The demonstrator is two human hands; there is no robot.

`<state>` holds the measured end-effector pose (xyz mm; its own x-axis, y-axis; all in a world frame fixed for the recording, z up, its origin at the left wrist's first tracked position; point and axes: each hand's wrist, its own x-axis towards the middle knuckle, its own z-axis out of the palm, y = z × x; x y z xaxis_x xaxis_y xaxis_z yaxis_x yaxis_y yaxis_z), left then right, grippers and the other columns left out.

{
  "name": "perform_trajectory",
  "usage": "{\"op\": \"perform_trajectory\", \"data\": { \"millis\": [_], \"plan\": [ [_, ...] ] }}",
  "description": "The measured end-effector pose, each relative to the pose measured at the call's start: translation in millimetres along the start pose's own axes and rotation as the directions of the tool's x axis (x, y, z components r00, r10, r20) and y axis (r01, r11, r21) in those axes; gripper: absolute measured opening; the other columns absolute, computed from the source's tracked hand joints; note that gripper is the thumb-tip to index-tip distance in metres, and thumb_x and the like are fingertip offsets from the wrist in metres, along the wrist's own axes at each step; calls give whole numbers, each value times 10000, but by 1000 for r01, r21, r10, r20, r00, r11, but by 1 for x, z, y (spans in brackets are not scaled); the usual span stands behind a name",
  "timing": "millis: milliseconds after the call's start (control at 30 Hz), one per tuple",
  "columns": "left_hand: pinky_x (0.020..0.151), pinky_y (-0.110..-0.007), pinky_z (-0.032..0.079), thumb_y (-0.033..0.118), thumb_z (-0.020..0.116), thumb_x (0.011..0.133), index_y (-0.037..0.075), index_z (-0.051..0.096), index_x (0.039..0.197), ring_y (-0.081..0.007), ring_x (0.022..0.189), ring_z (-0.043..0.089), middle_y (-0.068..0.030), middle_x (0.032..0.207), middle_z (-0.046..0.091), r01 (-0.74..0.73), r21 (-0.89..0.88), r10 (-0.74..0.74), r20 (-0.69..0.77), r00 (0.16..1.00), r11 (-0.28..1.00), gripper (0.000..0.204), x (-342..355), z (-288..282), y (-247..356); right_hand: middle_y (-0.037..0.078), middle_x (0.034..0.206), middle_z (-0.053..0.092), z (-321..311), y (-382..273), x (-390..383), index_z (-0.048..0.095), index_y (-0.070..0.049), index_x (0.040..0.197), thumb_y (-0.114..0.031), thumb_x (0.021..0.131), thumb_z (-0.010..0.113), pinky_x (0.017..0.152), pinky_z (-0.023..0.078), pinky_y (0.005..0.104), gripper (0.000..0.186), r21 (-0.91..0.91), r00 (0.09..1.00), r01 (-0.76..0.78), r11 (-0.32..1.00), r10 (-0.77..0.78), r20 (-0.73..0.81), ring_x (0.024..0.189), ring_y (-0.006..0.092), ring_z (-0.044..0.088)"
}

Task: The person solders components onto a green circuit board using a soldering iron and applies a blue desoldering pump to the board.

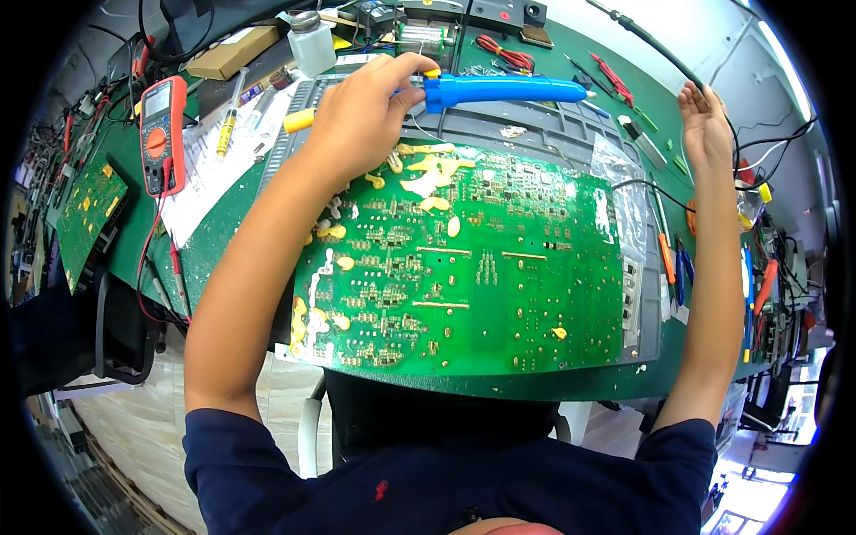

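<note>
In view there are one left hand (pixel 368 105), one right hand (pixel 707 132), two bare forearms (pixel 259 267), two dark sleeves (pixel 230 456), two green circuit boards (pixel 486 325), one blue tubular tool (pixel 508 92), one red multimeter (pixel 162 134), one whitish lidded bottle (pixel 310 51), one cardboard box (pixel 234 53), one grey mat (pixel 654 321) and one green desk (pixel 211 225).

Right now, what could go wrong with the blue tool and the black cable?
If the left hand slipped, the blue tool might drop and knock the nearby circuit board. The black cable close by the right hand could snag if that arm swung.
</note>
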<state>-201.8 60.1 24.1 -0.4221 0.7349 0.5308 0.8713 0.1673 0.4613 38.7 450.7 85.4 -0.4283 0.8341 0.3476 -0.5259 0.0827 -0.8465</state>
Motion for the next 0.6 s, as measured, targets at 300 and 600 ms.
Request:
{"op": "perform_trajectory", "data": {
  "millis": [300, 600],
  "plan": [
    [695, -302, 434, 114, 504, 935, 128, 570, 1187, -165, 759, 553, -47, 823, 601, 104, -68, -102, 37, 994, 992, 261, -1, 1, 5, 188, 1043, 582, -46, -40, -59, 491, 127, 1170, -77, 935, 444, 874, 512, 326, 314, 145, 993, -74, 987, 59, 102, 980, 231, 577],
    [612, -259, 427, 378, 679, 820, 142, 586, 1196, -106, 666, 523, -7, 765, 580, 55, -135, -48, 59, 997, 989, 453, -3, -7, 7, 167, 1037, 562, -46, -52, -86, 444, 101, 1255, -98, 958, 407, 868, 513, 317, 360, 207, 984, -65, 976, 28, 175, 949, 212, 564]
  ]
}}
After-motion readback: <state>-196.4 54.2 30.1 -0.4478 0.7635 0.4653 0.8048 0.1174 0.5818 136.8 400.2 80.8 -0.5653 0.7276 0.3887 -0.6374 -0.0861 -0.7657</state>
